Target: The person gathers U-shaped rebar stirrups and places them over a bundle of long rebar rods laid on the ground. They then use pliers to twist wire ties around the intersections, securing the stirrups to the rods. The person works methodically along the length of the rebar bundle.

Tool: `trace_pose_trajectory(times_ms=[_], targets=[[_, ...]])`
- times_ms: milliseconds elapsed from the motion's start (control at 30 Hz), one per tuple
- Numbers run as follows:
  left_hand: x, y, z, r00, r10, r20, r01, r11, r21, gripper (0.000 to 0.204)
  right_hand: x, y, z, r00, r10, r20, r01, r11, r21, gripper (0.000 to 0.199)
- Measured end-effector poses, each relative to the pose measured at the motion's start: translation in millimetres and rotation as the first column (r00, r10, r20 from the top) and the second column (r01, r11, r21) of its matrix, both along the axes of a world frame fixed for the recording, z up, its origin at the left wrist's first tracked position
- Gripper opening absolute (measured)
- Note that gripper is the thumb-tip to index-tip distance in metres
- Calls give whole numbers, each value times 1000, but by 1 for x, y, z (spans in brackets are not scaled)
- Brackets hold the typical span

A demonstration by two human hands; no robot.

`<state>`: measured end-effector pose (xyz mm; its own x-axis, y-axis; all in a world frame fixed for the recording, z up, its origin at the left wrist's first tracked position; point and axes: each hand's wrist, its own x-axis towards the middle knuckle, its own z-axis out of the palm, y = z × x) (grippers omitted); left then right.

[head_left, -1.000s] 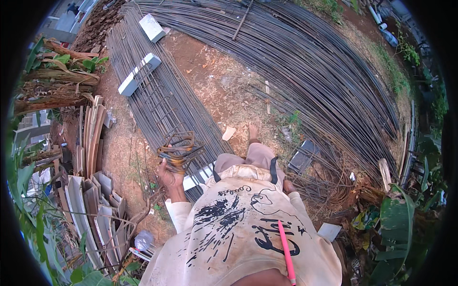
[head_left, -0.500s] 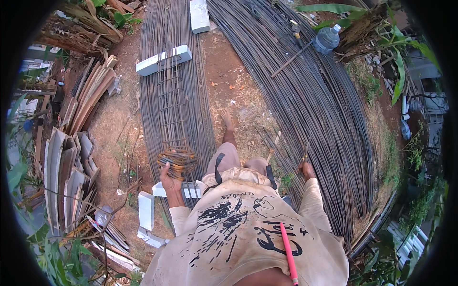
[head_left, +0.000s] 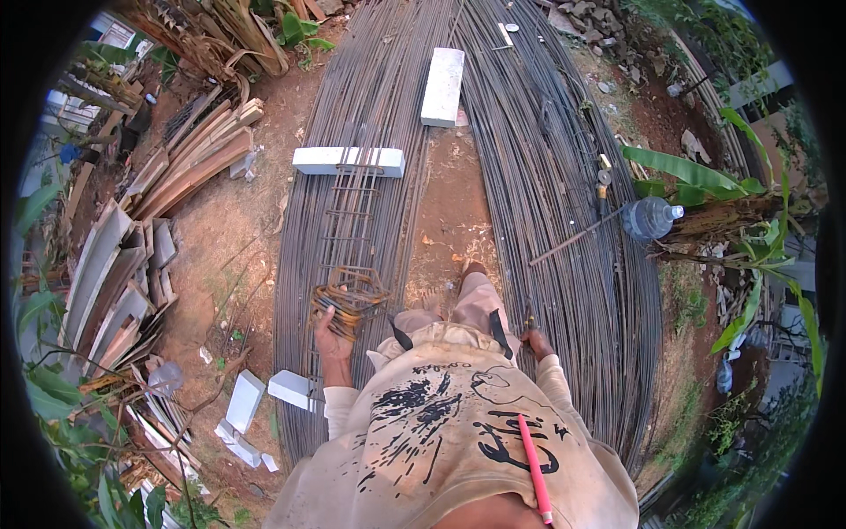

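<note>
My left hand (head_left: 332,344) is closed around a bundle of square rusty rebar stirrups (head_left: 354,294), raised above the near end of a rebar cage (head_left: 349,216). That cage is long bars with several stirrups spaced along it. Its far part rests on a white block (head_left: 315,161); another white block (head_left: 289,389) lies by the bars near my left forearm. Low at my right side, my right hand (head_left: 538,343) is closed on a slim hand tool (head_left: 530,321), which looks like pincers, over the right-hand rebar pile (head_left: 577,291). My fingers partly hide its handles.
A bigger white block (head_left: 442,86) stands ahead between the two spreads of bars. On the right pile lies a hammer-like tool (head_left: 573,240), beside a big clear water bottle (head_left: 650,219). Stacked planks (head_left: 189,163) and more boards (head_left: 101,282) line the left. Banana leaves (head_left: 683,167) overhang the right.
I have stepped forward, one foot ahead of the other, and the view has shifted. Both hands keep their hold; the stirrups in my left hand have tilted and fanned out a little.
</note>
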<state>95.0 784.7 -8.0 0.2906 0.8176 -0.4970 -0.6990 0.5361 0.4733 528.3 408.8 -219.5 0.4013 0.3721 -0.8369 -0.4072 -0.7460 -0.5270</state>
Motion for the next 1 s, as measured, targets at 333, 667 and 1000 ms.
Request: trace_pose_trajectory(times_ms=[333,667,1000], targets=[[186,155,-34,970,221,-103,-217,975,43,56,249,247,9,581,794,181,-719,605,-342,35],[352,268,-20,932,358,-61,-359,933,-14,50,525,525,79,539,791,291,-625,606,-492,40],[461,436,-73,925,347,-155,-368,919,-142,45,601,796,140,472,796,379,-599,605,-525,50]])
